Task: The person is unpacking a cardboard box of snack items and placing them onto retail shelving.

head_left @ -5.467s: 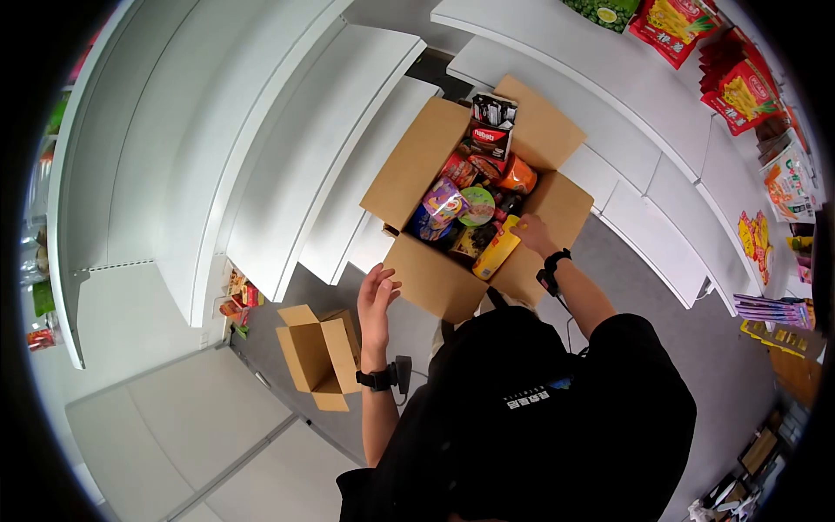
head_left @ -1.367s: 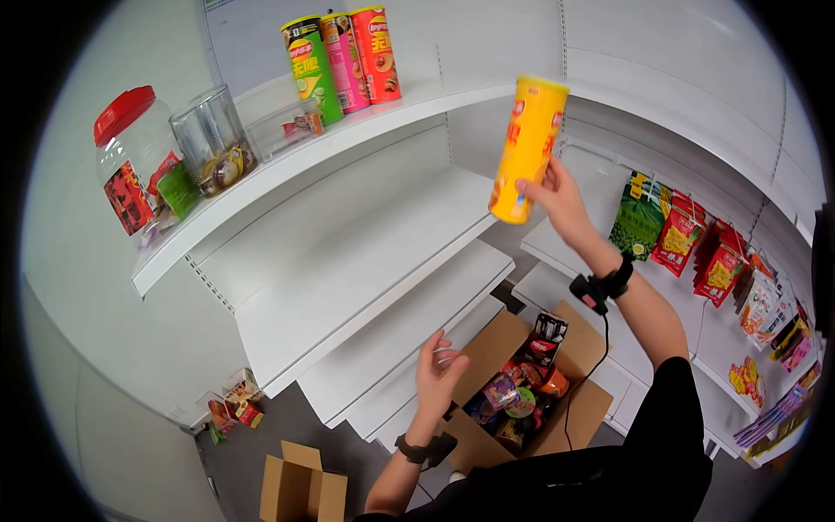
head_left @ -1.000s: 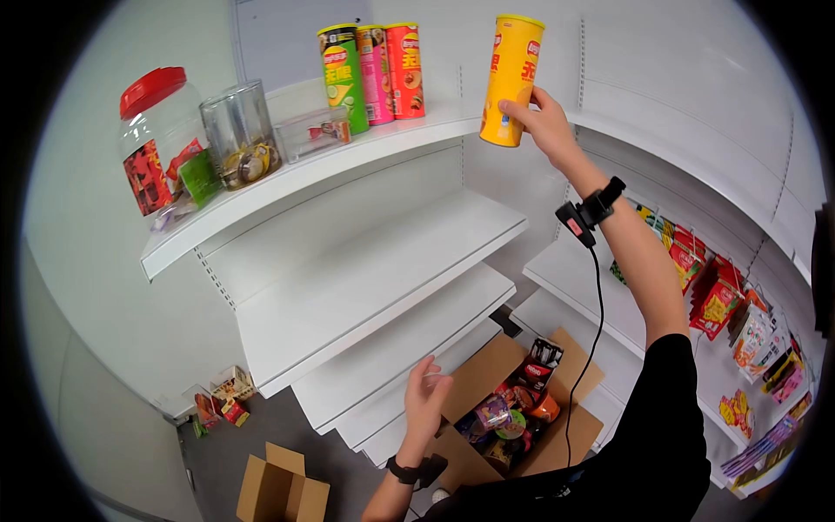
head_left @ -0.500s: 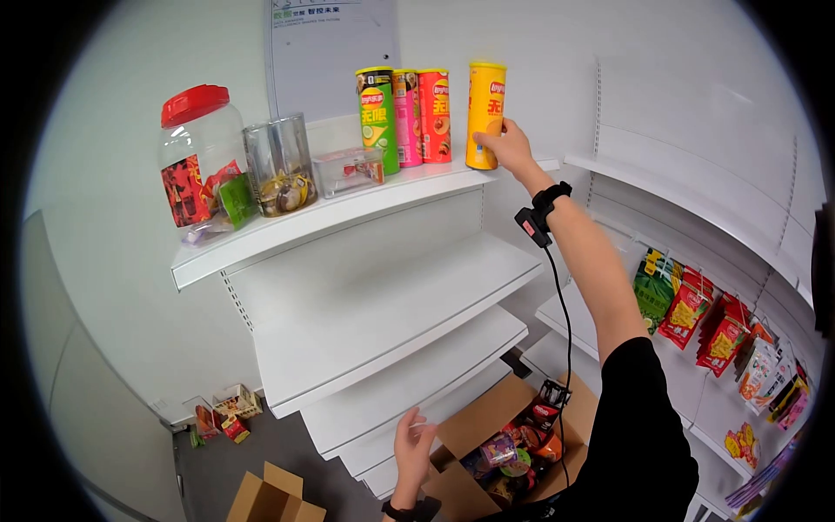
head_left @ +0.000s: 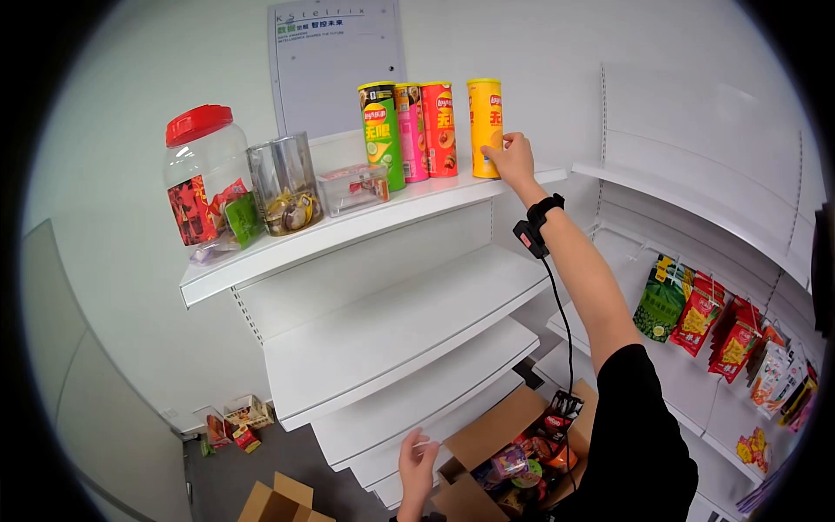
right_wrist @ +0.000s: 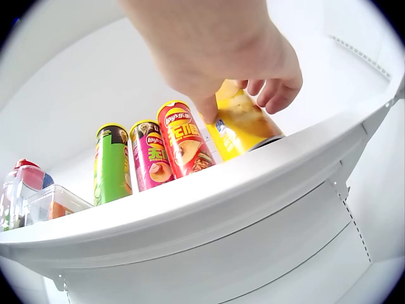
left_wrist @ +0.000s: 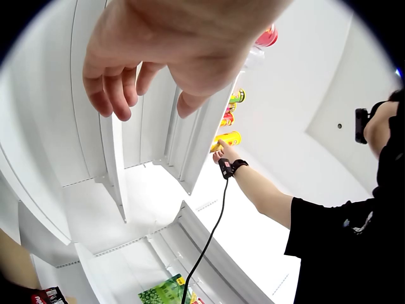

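My right hand (head_left: 513, 163) grips a yellow can of potato chips (head_left: 484, 113) low on its side, thumb toward the front. This can stands upright at the right end of the top shelf (head_left: 383, 216), its base at the board. A gap separates it from the red chip can (head_left: 439, 130); beyond that stand a pink chip can (head_left: 412, 139) and a green chip can (head_left: 383, 135). In the right wrist view, fingers wrap the yellow can (right_wrist: 240, 130) from above. My left hand (head_left: 417, 465) hangs low near the cardboard box, fingers loosely bent, holding nothing.
Left on the top shelf are a red-lidded jar (head_left: 204, 174), a clear canister (head_left: 285, 187) and a small clear box (head_left: 352, 189). A cardboard box (head_left: 496, 426) of packaged food stands below. Snack bags (head_left: 696, 313) hang at right. Another carton (head_left: 277, 500) lies on the floor.
My right hand has lifted the yellow chip can out of the cardboard box and brought it up, then left and down onto the top shelf. The left hand stays low and empty.
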Action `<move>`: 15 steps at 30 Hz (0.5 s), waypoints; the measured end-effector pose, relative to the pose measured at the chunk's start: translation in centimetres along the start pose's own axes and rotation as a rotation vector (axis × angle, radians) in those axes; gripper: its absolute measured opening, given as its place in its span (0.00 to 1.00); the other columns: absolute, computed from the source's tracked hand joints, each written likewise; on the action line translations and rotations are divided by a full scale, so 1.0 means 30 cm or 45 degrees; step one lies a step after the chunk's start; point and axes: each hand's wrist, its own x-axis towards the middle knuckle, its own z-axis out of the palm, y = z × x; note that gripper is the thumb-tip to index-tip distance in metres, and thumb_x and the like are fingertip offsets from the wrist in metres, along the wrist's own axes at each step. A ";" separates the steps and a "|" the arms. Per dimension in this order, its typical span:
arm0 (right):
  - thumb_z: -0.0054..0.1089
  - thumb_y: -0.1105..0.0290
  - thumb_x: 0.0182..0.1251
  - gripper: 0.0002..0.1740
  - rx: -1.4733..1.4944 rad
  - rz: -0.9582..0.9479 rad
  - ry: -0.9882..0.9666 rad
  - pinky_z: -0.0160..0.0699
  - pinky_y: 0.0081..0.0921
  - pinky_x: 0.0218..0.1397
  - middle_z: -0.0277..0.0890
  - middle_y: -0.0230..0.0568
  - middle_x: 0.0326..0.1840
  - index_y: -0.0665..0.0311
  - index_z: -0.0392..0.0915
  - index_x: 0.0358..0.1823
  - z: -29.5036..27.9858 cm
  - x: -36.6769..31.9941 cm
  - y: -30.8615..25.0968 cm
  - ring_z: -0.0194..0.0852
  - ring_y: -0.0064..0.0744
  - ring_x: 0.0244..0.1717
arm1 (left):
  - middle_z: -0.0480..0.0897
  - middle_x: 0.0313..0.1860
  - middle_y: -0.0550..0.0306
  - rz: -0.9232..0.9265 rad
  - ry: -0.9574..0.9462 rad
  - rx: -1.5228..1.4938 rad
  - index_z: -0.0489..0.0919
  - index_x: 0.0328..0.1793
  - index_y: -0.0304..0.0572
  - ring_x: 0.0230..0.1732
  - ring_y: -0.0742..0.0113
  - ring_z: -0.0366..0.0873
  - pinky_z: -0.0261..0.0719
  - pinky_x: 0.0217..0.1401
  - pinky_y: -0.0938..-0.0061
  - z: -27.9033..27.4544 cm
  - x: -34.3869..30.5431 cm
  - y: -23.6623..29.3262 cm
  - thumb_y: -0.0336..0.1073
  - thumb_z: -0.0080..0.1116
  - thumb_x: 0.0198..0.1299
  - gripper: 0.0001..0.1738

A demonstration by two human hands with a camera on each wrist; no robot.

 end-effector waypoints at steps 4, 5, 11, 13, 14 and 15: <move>0.70 0.60 0.52 0.27 -0.020 0.031 -0.074 0.77 0.35 0.50 0.78 0.49 0.46 0.67 0.72 0.49 0.003 0.011 0.020 0.79 0.45 0.48 | 0.74 0.51 0.54 -0.011 -0.007 0.022 0.68 0.65 0.35 0.44 0.70 0.75 0.75 0.46 0.77 0.008 0.004 0.010 0.30 0.64 0.59 0.29; 0.69 0.61 0.52 0.26 -0.007 0.035 -0.091 0.78 0.35 0.50 0.79 0.48 0.45 0.67 0.73 0.49 0.002 0.007 0.025 0.80 0.44 0.47 | 0.74 0.51 0.54 -0.017 -0.007 0.024 0.68 0.65 0.35 0.44 0.70 0.75 0.75 0.46 0.77 0.011 0.004 0.012 0.30 0.64 0.59 0.28; 0.63 0.65 0.57 0.19 0.125 -0.015 -0.106 0.78 0.30 0.49 0.82 0.46 0.41 0.68 0.78 0.47 0.042 0.020 0.068 0.82 0.40 0.43 | 0.74 0.51 0.54 -0.022 -0.025 0.042 0.69 0.65 0.35 0.44 0.70 0.75 0.75 0.45 0.77 0.014 0.008 0.002 0.31 0.65 0.58 0.29; 0.62 0.66 0.58 0.19 0.163 -0.023 -0.136 0.78 0.29 0.49 0.82 0.47 0.42 0.70 0.79 0.48 0.043 0.016 0.063 0.82 0.38 0.43 | 0.74 0.51 0.54 -0.034 -0.024 0.048 0.69 0.65 0.35 0.44 0.70 0.75 0.75 0.45 0.77 0.013 0.009 0.000 0.31 0.65 0.58 0.29; 0.61 0.66 0.58 0.19 0.180 -0.025 -0.156 0.78 0.28 0.49 0.83 0.47 0.43 0.70 0.79 0.49 0.044 0.014 0.061 0.82 0.38 0.44 | 0.74 0.51 0.54 -0.033 -0.028 0.045 0.69 0.65 0.35 0.44 0.70 0.75 0.75 0.45 0.77 0.012 0.010 -0.001 0.31 0.65 0.58 0.29; 0.60 0.67 0.58 0.19 0.198 -0.027 -0.177 0.78 0.28 0.50 0.83 0.47 0.44 0.70 0.79 0.49 0.043 0.011 0.057 0.82 0.38 0.44 | 0.74 0.51 0.54 -0.033 -0.032 0.042 0.69 0.65 0.35 0.44 0.69 0.75 0.75 0.44 0.77 0.012 0.010 -0.002 0.31 0.65 0.58 0.29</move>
